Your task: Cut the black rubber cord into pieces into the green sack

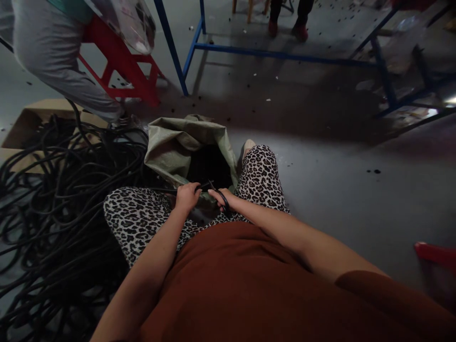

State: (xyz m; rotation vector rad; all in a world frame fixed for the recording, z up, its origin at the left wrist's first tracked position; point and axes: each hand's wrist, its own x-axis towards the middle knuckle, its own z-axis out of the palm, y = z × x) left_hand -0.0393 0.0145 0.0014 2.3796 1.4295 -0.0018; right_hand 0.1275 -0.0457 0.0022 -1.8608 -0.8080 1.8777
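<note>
Item: thin black rubber cable (204, 186), centre of frame, just above the lap. Its short visible length runs roughly left to right between both hands, directly over the dark mouth of a pale green woven sack (171, 147) that stands between the knees.

Left hand (186, 195): closed around the cable, fingers curled.

Right hand (223, 197): closed on a black tool with looped handles (223, 197), probably scissors or cutters, its tip touching the cable. The hands sit close together, the left slightly nearer the cable's long run.

Left of frame: large tangled heap of black cable (53, 190), lying partly on flattened brown cardboard (32, 118).

Upper left: another person's grey trouser leg (53, 57), red plastic stool (121, 71).

Top: blue metal table frame (278, 54).

Writing, brands, labels: none legible.
</note>
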